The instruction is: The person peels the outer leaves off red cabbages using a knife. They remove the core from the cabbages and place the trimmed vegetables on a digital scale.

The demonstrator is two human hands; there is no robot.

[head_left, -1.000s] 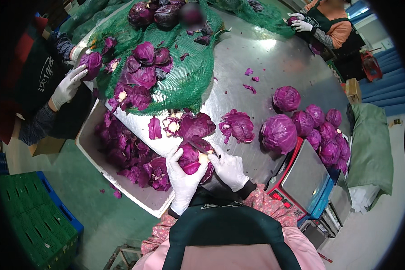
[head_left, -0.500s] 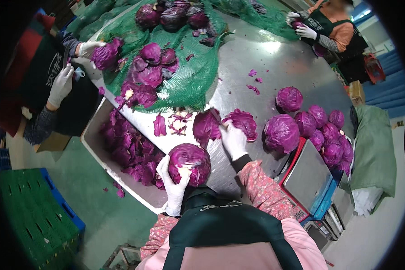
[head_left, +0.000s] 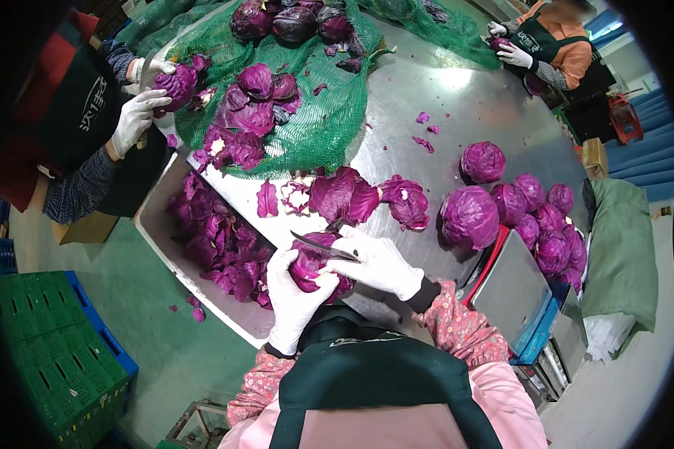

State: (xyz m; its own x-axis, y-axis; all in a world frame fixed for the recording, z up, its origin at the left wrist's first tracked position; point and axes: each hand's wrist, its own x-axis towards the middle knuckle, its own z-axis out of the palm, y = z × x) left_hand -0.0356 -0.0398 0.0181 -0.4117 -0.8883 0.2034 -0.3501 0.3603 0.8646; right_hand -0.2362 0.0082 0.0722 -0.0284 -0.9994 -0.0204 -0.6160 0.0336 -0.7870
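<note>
In front of my body, my left hand (head_left: 296, 295) is closed around a red cabbage (head_left: 305, 268), holding it from the left and below. My right hand (head_left: 380, 263), also gloved in white, grips a small knife (head_left: 326, 248) with a dark, curved blade. The blade lies over the top of the cabbage, and the right fingers partly cover the cabbage's right side. Whether the edge is cutting into it I cannot tell. Just beyond my hands, loose purple leaves (head_left: 344, 196) rest on the metal table (head_left: 408, 101), beside another leafy clump (head_left: 404, 202).
A white bin (head_left: 165, 251) of purple leaves stands at the left. Several whole cabbages (head_left: 469, 217) sit at the right, by a scale (head_left: 513, 288). Green netting (head_left: 322, 142) with cabbages covers the far left. Two co-workers handle cabbages across the table; the left one holds a blade.
My right hand has come back from the loose leaves to the cabbage, and the knife now shows over it. The leaves lie more spread out. The left co-worker's hand has moved onto their cabbage.
</note>
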